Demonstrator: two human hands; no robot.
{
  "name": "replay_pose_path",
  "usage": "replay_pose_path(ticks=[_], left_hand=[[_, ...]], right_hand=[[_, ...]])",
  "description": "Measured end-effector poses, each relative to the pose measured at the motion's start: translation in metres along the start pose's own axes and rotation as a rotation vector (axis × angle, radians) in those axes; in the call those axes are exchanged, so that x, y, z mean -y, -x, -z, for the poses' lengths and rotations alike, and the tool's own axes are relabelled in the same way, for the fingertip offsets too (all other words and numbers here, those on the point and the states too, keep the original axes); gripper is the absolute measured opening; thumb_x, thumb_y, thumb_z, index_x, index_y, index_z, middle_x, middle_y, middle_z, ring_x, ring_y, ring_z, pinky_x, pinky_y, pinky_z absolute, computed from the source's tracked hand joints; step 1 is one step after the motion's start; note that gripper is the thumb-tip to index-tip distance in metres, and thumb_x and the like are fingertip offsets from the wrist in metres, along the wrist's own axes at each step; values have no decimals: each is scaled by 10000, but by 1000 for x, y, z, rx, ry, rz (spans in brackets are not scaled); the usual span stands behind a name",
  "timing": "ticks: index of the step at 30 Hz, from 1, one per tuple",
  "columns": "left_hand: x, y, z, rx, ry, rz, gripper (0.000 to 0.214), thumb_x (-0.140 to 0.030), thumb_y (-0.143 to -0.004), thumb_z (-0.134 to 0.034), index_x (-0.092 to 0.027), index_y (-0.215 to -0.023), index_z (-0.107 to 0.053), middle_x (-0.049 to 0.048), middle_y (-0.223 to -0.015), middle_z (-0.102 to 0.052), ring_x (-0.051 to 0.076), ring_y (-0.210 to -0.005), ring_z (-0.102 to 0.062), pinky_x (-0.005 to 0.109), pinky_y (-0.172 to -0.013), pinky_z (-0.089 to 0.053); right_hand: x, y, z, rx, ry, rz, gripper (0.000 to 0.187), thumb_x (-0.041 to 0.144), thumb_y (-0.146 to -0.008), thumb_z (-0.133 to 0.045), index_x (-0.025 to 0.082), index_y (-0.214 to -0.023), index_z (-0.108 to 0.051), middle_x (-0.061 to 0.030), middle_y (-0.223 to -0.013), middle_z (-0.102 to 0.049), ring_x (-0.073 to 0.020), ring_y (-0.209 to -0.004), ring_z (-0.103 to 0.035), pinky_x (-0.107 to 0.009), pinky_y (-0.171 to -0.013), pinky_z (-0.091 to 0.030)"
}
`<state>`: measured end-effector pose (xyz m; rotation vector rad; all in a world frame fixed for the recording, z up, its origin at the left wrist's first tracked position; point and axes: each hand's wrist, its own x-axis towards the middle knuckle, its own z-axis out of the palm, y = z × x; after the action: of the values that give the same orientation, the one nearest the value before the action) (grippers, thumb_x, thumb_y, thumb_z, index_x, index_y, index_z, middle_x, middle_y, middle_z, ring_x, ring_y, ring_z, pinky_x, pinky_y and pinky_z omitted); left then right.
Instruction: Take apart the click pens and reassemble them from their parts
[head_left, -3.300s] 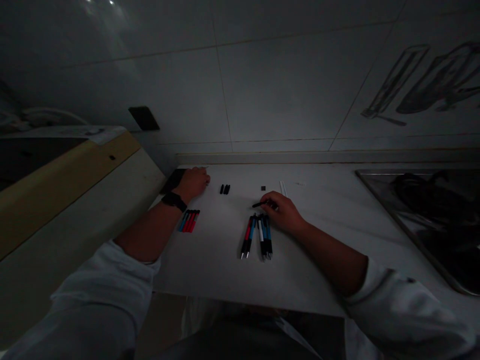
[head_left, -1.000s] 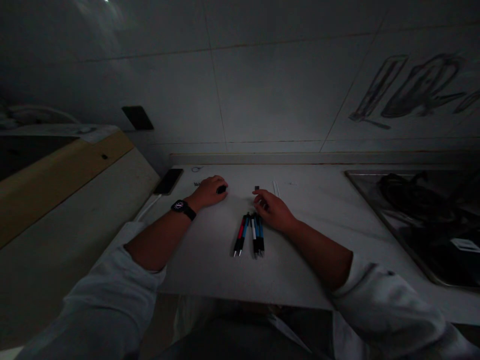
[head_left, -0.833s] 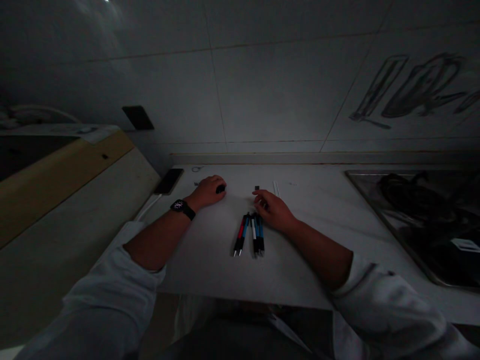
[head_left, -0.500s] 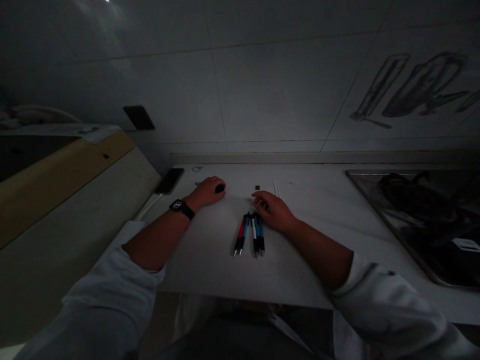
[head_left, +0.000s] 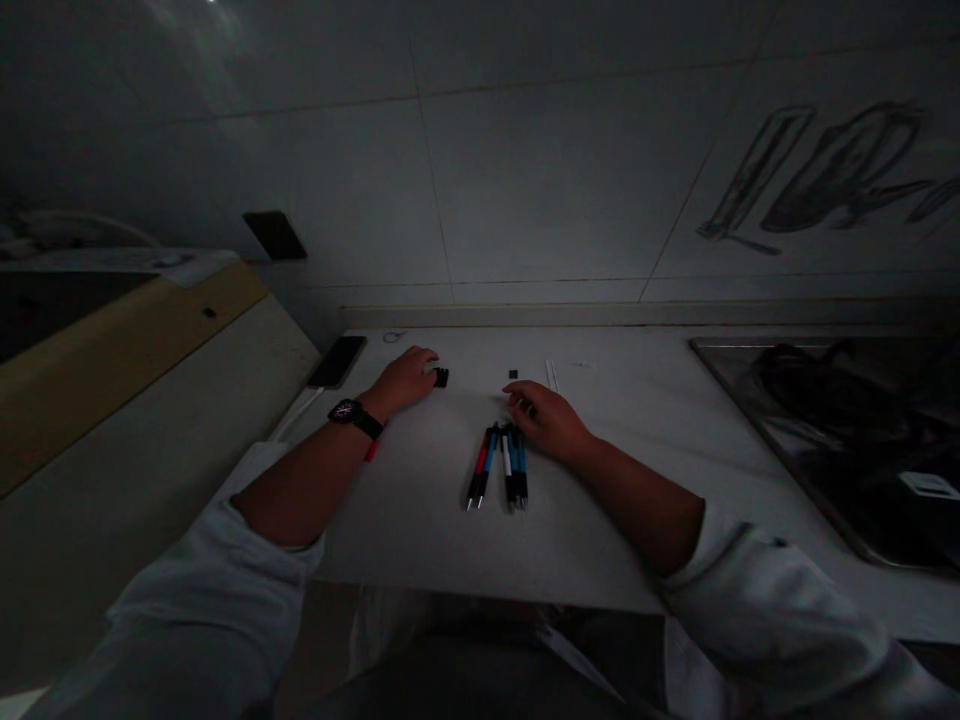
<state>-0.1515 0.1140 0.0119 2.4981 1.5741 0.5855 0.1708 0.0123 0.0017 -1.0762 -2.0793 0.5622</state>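
My left hand [head_left: 405,382] rests on the white counter with its fingers apart. Right at its fingertips lies a small black object [head_left: 442,377], whose kind I cannot make out. My right hand [head_left: 549,418] lies on its side, index finger stretched out and the others loosely curled, holding nothing visible. Just below its fingers are several click pens: a red one [head_left: 478,467], a blue one [head_left: 488,467] against it, and a white one [head_left: 508,468] beside more blue ones [head_left: 520,468]. Beyond the right hand sits a small dark square [head_left: 513,374]. A red item [head_left: 373,446] shows partly behind my left wrist.
A phone [head_left: 337,361] with a white cable [head_left: 296,412] lies at the counter's left. Behind are a thin ring [head_left: 394,337] and two thin white sticks [head_left: 552,375]. At right is a metal-rimmed basin [head_left: 757,440] with dark items; a large box-like body [head_left: 150,440] stands left.
My left hand has opened and drawn back slightly left, letting go of the small black object, which now lies on the counter. My right hand and the pens stay put.
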Motion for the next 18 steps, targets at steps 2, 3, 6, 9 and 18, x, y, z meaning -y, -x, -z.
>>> replay_pose_path(ticks=[2,3,6,9,18], left_hand=[[7,-1,-2,6,-14,59,358,-228,-855,-569,-185,-1200,-655,123,-1186,-661,268,-1116,-643,406,-1007,-517],[9,-2,-3,16,-13,76,371,-204,-836,-572,-184,-1198,-653,123,-1170,-670,268,-1106,-649,407,-997,-521],[13,-4,-7,36,26,116,414,-170,-794,-591,-174,-1204,-645,130,-1179,-692,264,-1080,-669,407,-972,-537],[12,-6,-9,33,71,131,453,-138,-764,-593,-174,-1212,-647,136,-1217,-698,263,-1088,-680,402,-959,-548],[13,-7,-8,30,124,198,471,-118,-740,-621,-203,-1203,-648,121,-1189,-732,262,-1029,-707,393,-879,-568]], right_hand=[[0,0,0,-1,4,-1,328,190,-954,-568,217,-1278,-611,-70,-1082,-703,-171,-868,-664,-320,-810,-533],[0,0,0,-1,8,-2,323,194,-957,-567,214,-1276,-613,-71,-1083,-702,-169,-867,-664,-318,-813,-533],[0,0,0,7,17,1,328,187,-951,-573,205,-1275,-616,-73,-1090,-699,-167,-870,-664,-317,-825,-534],[0,0,1,18,22,1,328,177,-949,-574,209,-1273,-616,-71,-1095,-699,-166,-875,-663,-314,-822,-534],[-1,0,1,29,42,8,312,187,-959,-572,220,-1265,-623,-70,-1096,-696,-166,-870,-661,-311,-799,-531]])
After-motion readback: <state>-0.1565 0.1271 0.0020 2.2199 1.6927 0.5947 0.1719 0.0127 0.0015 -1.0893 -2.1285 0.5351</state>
